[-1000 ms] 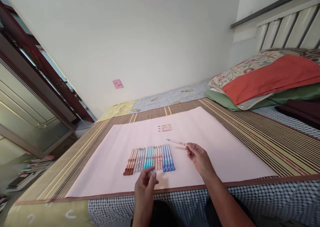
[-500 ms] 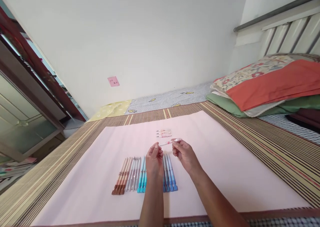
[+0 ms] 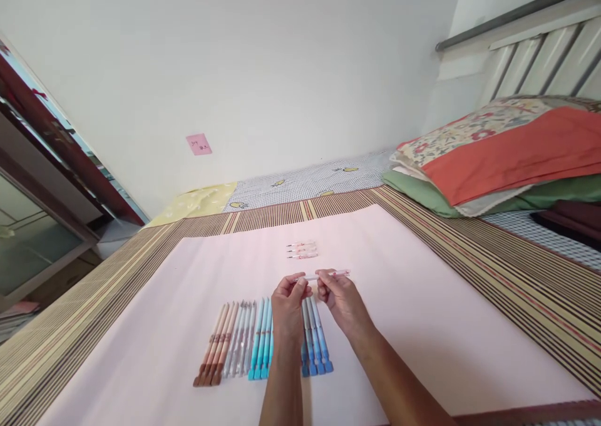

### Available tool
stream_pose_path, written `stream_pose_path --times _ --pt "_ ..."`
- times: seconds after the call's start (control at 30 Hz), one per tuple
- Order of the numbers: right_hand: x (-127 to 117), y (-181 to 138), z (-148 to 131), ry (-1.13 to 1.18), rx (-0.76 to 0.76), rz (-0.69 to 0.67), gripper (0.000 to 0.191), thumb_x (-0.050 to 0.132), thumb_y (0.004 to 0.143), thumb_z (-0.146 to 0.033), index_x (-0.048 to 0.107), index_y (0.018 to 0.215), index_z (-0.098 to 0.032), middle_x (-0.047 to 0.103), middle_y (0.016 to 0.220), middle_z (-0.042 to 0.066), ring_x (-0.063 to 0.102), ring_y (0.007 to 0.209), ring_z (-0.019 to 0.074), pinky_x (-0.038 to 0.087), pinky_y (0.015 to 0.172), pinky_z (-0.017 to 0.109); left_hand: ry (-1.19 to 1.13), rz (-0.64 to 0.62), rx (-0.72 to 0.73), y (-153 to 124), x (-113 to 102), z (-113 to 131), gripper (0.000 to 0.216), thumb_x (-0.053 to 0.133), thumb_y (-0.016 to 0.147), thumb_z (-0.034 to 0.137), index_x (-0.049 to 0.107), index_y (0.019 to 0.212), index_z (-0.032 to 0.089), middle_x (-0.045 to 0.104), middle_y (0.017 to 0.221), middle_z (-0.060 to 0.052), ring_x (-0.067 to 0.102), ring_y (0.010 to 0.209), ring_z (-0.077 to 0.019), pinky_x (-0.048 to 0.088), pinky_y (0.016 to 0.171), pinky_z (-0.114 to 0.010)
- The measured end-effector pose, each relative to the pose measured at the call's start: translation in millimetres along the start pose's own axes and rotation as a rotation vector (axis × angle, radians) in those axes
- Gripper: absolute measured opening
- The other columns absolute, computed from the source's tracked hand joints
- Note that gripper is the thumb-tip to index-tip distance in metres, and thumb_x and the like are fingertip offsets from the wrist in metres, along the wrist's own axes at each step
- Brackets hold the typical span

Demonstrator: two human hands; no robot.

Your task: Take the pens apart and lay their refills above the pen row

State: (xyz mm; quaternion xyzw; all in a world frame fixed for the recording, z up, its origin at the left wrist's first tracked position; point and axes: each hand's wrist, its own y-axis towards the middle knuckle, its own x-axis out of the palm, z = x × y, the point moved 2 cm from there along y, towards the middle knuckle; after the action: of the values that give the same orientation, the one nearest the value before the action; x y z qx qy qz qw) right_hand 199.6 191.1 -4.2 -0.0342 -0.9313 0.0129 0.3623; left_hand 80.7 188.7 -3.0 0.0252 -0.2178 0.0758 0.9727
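Observation:
Between my two hands a slim white pen (image 3: pixel 310 277) with pinkish marks lies nearly level above the pale pink sheet. My left hand (image 3: pixel 290 291) pinches its left end, and my right hand (image 3: pixel 336 291) grips it farther right, the other end sticking out past the fingers. Just beyond lie three short pens (image 3: pixel 303 250) with dark tips pointing left. Nearer me are rows of pens side by side: brown-ended pens (image 3: pixel 216 344), clear-grey pens (image 3: pixel 240 338), turquoise pens (image 3: pixel 261 338) and blue pens (image 3: pixel 317 338). My left hand and forearm hide part of the rows.
The pale pink sheet (image 3: pixel 422 326) covers much of a striped mat (image 3: pixel 117 275) on a bed. Pillows (image 3: pixel 507 156) are stacked at the right, beside a dark folded cloth (image 3: pixel 570 222). A white wall (image 3: pixel 291 75) with a pink note (image 3: pixel 199 144) stands behind.
My right hand has shifted along the pen towards my left hand, so the fingertips are closer together. More of the pen sticks out on the right. The camera view has shifted slightly.

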Motion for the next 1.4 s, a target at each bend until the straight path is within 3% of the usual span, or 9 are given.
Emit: stream_pose_path --times 0.2,0.33,0.5,0.7,0.8,0.93,1.1,1.3,1.4 --pt "0 -1 4 -0.087 -0.075 -0.048 0.034 0.087 0.07 -0.046 0.071 0.073 -0.016 0.059 0.065 -0.001 0.048 0.058 0.0111 0.038 0.054 0.027 0.007 0.104 -0.009 0 3 -4 0.048 0.087 0.065 0.055 0.061 0.063 0.014 0.064 0.059 -0.001 0.055 0.049 -0.0099 0.044 0.051 -0.022" --pt "-3 0 6 -0.092 -0.078 0.003 0.034 0.088 0.068 -0.045 0.072 0.075 -0.016 0.059 0.064 -0.002 0.048 0.056 0.011 0.038 0.054 0.028 0.003 0.097 -0.114 -2 6 -2 0.055 0.076 0.072 0.067 0.059 0.064 0.015 0.056 0.053 0.002 0.05 0.043 -0.0084 0.034 0.044 -0.021" --pt "-4 1 3 -0.024 -0.021 0.073 0.038 0.091 0.061 -0.046 0.071 0.073 -0.016 0.059 0.064 -0.002 0.047 0.055 0.0101 0.037 0.053 0.027 -0.145 -0.117 -0.156 -5 11 6 0.049 0.089 0.067 0.042 0.067 0.101 0.015 0.065 0.069 0.002 0.059 0.058 -0.0091 0.045 0.057 -0.02" --pt "0 -2 1 -0.025 -0.026 0.023 0.035 0.09 0.063 -0.044 0.071 0.072 -0.016 0.059 0.063 -0.002 0.048 0.056 0.0103 0.037 0.054 0.027 -0.026 -0.033 -0.152 -2 6 -2 0.046 0.084 0.07 0.054 0.061 0.072 0.015 0.057 0.053 0.003 0.048 0.042 -0.0065 0.033 0.043 -0.018" --pt "-2 -2 1 -0.015 -0.016 0.047 0.035 0.091 0.062 -0.043 0.07 0.072 -0.016 0.059 0.063 -0.002 0.048 0.055 0.0098 0.037 0.054 0.027 -0.022 -0.04 -0.158 -2 7 0 0.052 0.081 0.071 0.062 0.065 0.086 0.015 0.058 0.055 0.004 0.051 0.044 -0.008 0.035 0.044 -0.019" --pt "-4 -1 0 0.013 0.0 0.082 0.036 0.092 0.06 -0.043 0.07 0.073 -0.016 0.059 0.064 -0.003 0.047 0.055 0.0093 0.038 0.053 0.027 -0.116 -0.137 -0.141 -2 9 4 0.054 0.091 0.065 0.04 0.067 0.107 0.015 0.071 0.078 -0.002 0.06 0.06 -0.0083 0.044 0.056 -0.019" --pt "-3 0 1 0.023 0.023 0.069 0.037 0.092 0.059 -0.042 0.07 0.072 -0.016 0.06 0.063 -0.002 0.048 0.055 0.0093 0.036 0.053 0.027 -0.034 -0.051 -0.15 0 5 0 0.045 0.085 0.07 0.052 0.062 0.078 0.014 0.062 0.058 0.001 0.048 0.044 -0.0052 0.026 0.042 -0.017" --pt "-3 -1 1 0.043 0.025 0.088 0.04 0.094 0.055 -0.043 0.071 0.072 -0.015 0.06 0.062 -0.002 0.048 0.056 0.0088 0.037 0.054 0.026 -0.097 -0.131 -0.153 -1 10 2 0.05 0.089 0.067 0.042 0.068 0.101 0.014 0.068 0.074 -0.001 0.056 0.054 -0.0073 0.033 0.045 -0.017" --pt "-1 -2 0 0.026 0.02 0.069 0.04 0.094 0.056 -0.044 0.071 0.072 -0.015 0.06 0.062 -0.002 0.048 0.056 0.0089 0.037 0.054 0.026 -0.08 -0.108 -0.158 0 9 0 0.043 0.091 0.063 0.039 0.066 0.086 0.013 0.067 0.069 -0.001 0.052 0.049 -0.0056 0.029 0.043 -0.016"
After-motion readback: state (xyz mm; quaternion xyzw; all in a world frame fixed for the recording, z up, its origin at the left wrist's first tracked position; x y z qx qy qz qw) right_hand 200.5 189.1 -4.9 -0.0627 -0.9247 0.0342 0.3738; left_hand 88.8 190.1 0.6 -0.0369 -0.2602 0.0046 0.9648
